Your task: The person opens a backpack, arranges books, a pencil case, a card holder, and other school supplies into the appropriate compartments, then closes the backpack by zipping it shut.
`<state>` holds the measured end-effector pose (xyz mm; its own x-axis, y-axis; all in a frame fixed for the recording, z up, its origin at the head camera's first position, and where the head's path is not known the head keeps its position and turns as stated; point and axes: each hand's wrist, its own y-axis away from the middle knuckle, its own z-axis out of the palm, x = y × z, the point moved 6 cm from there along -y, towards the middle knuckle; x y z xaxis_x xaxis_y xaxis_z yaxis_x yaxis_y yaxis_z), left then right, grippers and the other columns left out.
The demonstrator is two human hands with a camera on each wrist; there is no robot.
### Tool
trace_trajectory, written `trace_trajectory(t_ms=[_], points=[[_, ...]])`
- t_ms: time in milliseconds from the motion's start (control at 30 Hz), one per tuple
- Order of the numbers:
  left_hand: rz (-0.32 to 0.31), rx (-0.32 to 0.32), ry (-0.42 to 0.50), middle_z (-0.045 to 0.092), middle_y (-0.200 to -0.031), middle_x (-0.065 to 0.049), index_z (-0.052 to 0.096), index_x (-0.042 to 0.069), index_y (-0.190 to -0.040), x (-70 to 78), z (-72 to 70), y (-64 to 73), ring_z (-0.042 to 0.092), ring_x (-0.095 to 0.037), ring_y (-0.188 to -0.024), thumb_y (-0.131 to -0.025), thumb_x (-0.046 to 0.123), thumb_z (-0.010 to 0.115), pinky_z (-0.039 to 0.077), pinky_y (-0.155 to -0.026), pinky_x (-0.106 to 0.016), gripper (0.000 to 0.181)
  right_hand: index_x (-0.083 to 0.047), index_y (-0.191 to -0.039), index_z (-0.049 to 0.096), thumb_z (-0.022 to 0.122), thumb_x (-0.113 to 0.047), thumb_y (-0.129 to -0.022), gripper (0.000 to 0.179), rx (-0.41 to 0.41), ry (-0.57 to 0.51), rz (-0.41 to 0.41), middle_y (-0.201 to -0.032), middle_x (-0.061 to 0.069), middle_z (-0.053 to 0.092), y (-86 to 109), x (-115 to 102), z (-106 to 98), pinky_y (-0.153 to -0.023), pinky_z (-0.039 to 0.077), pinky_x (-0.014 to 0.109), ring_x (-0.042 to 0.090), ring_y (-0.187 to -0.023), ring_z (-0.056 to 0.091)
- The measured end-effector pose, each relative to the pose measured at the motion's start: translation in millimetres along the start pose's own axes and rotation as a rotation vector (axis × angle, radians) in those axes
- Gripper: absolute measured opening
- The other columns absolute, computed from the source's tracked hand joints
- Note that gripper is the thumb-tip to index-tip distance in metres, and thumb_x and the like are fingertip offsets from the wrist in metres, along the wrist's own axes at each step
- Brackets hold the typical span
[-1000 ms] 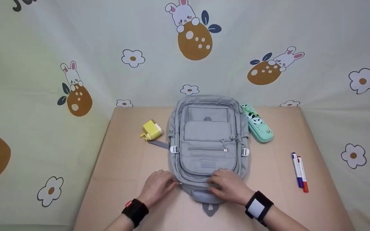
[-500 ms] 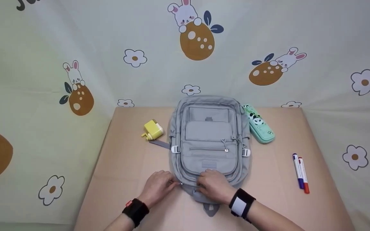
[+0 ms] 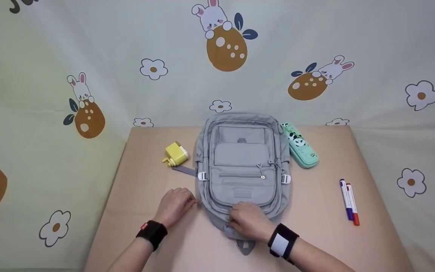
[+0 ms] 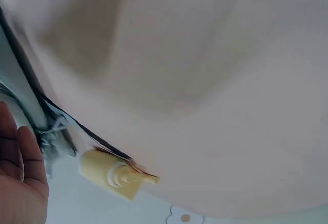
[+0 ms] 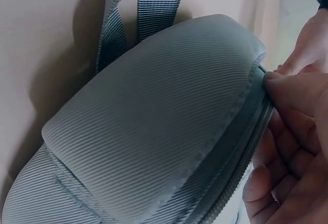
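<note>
A grey backpack (image 3: 242, 155) lies front side up on the table, its carry loop (image 3: 245, 247) toward me. At its lower left edge my left hand (image 3: 175, 207) pinches a small zipper pull; the left wrist view shows only part of this hand (image 4: 20, 178), and the pull is out of sight there. My right hand (image 3: 250, 221) holds the bag's near end. In the right wrist view, the thumb and curled fingers of this hand (image 5: 297, 137) grip the fabric edge beside the zipper teeth (image 5: 230, 188).
Left of the bag stands a yellow crank pencil sharpener (image 3: 176, 153), by a grey strap (image 3: 184, 171). A green panda pencil case (image 3: 301, 148) leans along the right side. Blue and red markers (image 3: 349, 202) lie farther right. A printed cloth (image 3: 179, 94) hangs behind the table.
My right hand has shifted left along the bag's near end, then stayed there. My left hand has lately moved away from me along the left edge with the zipper pull.
</note>
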<state>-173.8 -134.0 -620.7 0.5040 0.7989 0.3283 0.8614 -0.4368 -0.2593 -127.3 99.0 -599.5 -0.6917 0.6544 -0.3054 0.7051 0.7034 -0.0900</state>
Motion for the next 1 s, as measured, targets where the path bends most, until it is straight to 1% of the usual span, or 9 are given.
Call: trace_trajectory(t_ms=[100,200,333,400,533,633,733,867,1000], points=[[-0.067,0.021,-0.014,0.067,-0.084,0.007,0.072,0.019,-0.09,-15.2,0.8,-10.6,0.062,-0.015,-0.08,-0.09,0.021,0.08,0.048,-0.072,-0.035,0.009,-0.023,-0.087,0.073,0.077,-0.028,-0.09,0.007,0.01,-0.005,-0.012,-0.08,-0.014,0.062,-0.4,-1,0,-0.068,0.048,0.026,0.006,-0.075,0.057],[-0.099,0.041,-0.022,0.068,-0.084,0.005,0.072,0.018,-0.09,-23.9,2.5,-21.0,0.063,-0.019,-0.081,-0.089,0.019,0.08,0.049,-0.073,-0.038,0.008,-0.024,-0.084,0.072,0.077,-0.026,-0.089,0.007,0.016,-0.007,-0.017,-0.079,-0.014,0.062,-0.3,-2,0,-0.067,0.048,0.027,0.006,-0.074,0.057],[-0.109,0.022,-0.003,0.068,-0.084,0.003,0.072,0.017,-0.09,-26.4,6.2,-28.8,0.064,-0.021,-0.081,-0.09,0.018,0.079,0.05,-0.074,-0.039,0.007,-0.024,-0.083,0.072,0.076,-0.026,-0.087,0.007,0.0,-0.03,0.013,-0.076,-0.015,0.059,-1.6,0,0,-0.066,0.047,0.027,0.007,-0.073,0.055],[-0.124,0.004,0.003,0.068,-0.083,0.004,0.073,0.017,-0.09,-26.8,8.3,-29.7,0.064,-0.02,-0.08,-0.09,0.018,0.08,0.05,-0.074,-0.039,0.007,-0.023,-0.087,0.073,0.077,-0.03,-0.088,0.008,-0.009,-0.041,0.042,-0.078,-0.014,0.06,-3.9,0,-1,-0.067,0.048,0.028,0.007,-0.074,0.055],[-0.148,-0.024,0.002,0.067,-0.084,0.004,0.073,0.017,-0.091,-27.0,11.1,-30.1,0.064,-0.019,-0.081,-0.091,0.019,0.079,0.052,-0.076,-0.038,0.006,-0.019,-0.096,0.077,0.077,-0.038,-0.089,0.021,-0.023,-0.035,0.085,-0.084,-0.01,0.065,-15.0,-2,-2,-0.071,0.051,0.03,0.01,-0.079,0.06],[-0.133,-0.037,-0.003,0.067,-0.085,0.005,0.073,0.018,-0.091,-25.9,12.6,-29.8,0.063,-0.017,-0.082,-0.091,0.019,0.078,0.052,-0.077,-0.037,0.005,-0.018,-0.092,0.078,0.077,-0.036,-0.088,0.019,-0.046,-0.019,0.087,-0.08,-0.009,0.066,-25.0,-7,2,-0.066,0.05,0.029,0.011,-0.074,0.06],[-0.082,-0.034,-0.01,0.066,-0.084,0.006,0.075,0.018,-0.091,-23.4,12.5,-29.1,0.063,-0.017,-0.081,-0.09,0.018,0.079,0.052,-0.075,-0.037,0.005,-0.018,-0.085,0.077,0.075,-0.027,-0.088,0.01,-0.073,-0.014,0.086,-0.073,-0.01,0.062,-30.2,-12,8,-0.06,0.047,0.027,0.009,-0.068,0.056],[-0.024,0.01,-0.036,0.064,-0.081,0.005,0.077,0.018,-0.091,-23.3,9.9,-31.9,0.062,-0.019,-0.077,-0.089,0.016,0.08,0.05,-0.071,-0.038,0.004,-0.018,-0.081,0.075,0.073,-0.018,-0.087,0.007,-0.062,-0.01,0.086,-0.071,-0.01,0.06,-30.6,-15,12,-0.055,0.047,0.026,0.008,-0.065,0.055],[-0.026,0.056,-0.073,0.066,-0.083,0.002,0.074,0.016,-0.09,-30.1,7.3,-40.8,0.063,-0.023,-0.078,-0.089,0.017,0.079,0.05,-0.071,-0.041,0.005,-0.019,-0.076,0.072,0.073,-0.017,-0.088,0.012,-0.038,0.004,0.066,-0.07,-0.009,0.058,-30.0,-18,11,-0.053,0.046,0.026,0.009,-0.065,0.055]])
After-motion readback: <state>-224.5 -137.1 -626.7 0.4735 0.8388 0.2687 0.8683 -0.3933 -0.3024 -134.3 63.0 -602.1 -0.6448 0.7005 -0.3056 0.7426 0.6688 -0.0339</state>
